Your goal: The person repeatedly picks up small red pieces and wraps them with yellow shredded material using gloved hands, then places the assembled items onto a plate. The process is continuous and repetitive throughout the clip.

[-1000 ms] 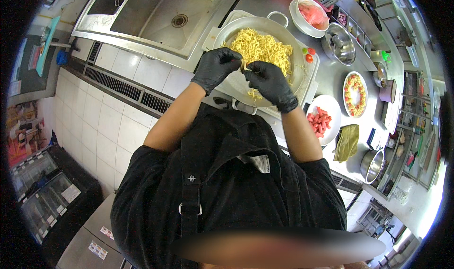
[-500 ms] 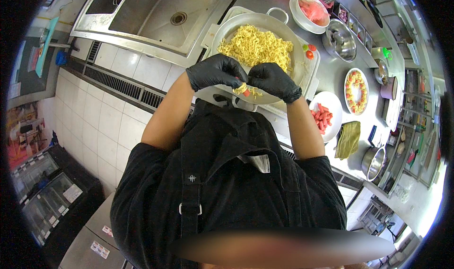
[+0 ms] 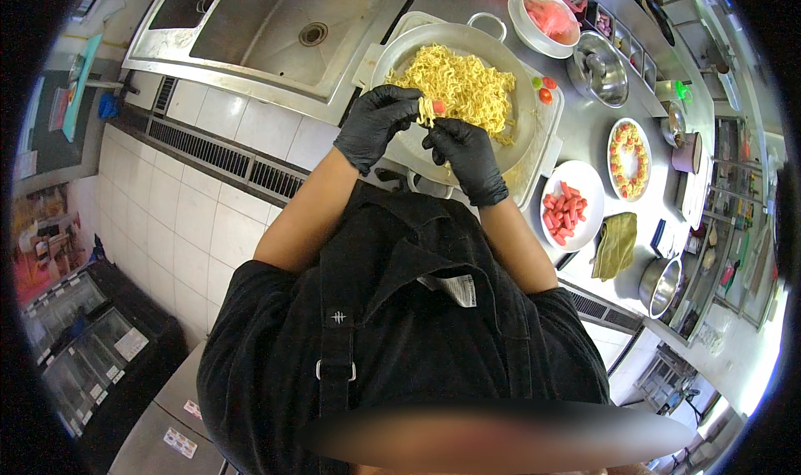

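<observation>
Both my hands wear black gloves and work over a wide metal pan (image 3: 406, 148) heaped with yellow curly noodles (image 3: 459, 78). In my left hand (image 3: 373, 126), a short piece of pink sausage (image 3: 440, 107) is pinched between the fingertips, with noodle strands looped round it. Strands dangle from it toward my right hand (image 3: 467, 159), whose thumb and fingers close on their lower end just below the sausage. Beside my right forearm is a white plate (image 3: 591, 193) of cut sausage pieces (image 3: 564, 211).
Under the pan lies a pale board (image 3: 546, 145) with small tomatoes (image 3: 546, 96). An oval plate (image 3: 619, 193) holds noodle-wrapped pieces in a ring. Around stand a steel bowl (image 3: 613, 91), a white bowl (image 3: 526, 24), a green cloth (image 3: 616, 245), a pot (image 3: 659, 287) and, left, a sink (image 3: 275, 41).
Both hands have moved forward over the pan and tilted upward. The sausage with its noodle wrap, partly covered before, now shows between the fingertips.
</observation>
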The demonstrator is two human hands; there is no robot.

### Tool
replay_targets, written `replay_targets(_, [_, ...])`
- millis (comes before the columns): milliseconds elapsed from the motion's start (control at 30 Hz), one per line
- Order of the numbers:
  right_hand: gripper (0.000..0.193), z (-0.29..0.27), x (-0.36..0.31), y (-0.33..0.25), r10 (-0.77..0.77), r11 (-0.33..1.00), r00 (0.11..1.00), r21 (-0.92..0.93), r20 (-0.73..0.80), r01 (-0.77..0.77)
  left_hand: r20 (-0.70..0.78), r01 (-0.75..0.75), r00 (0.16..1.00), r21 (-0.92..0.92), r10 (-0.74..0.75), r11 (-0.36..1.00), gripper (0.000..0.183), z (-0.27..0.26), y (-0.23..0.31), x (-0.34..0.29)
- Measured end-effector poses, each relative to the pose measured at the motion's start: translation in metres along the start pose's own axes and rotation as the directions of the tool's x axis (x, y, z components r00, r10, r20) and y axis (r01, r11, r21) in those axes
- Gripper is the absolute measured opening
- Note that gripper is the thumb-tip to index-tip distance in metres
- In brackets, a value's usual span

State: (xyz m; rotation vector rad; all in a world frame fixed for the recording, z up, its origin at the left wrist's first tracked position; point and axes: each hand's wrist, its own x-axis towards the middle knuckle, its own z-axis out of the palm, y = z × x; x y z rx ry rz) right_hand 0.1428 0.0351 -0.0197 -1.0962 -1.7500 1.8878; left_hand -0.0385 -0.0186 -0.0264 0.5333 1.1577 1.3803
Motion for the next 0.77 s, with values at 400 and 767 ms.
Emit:
replay_targets(400, [0.011, 0.000, 0.010, 0.010, -0.375, 0.684, 0.926, -0.660, 0.048, 0.312, 0.190, -0.130, 0.980, 0.836, -0.060, 0.533, 0.019, 0.005, 0.005, -0.008])
replay_targets(767, [0.025, 0.026, -0.003, -0.005, -0.705, 0.583, 0.695, -0.673, -0.141, 0.455, -0.027, -0.110, 0.992, 0.231, 0.120, 0.967, 0.022, -0.004, -0.031, 0.003])
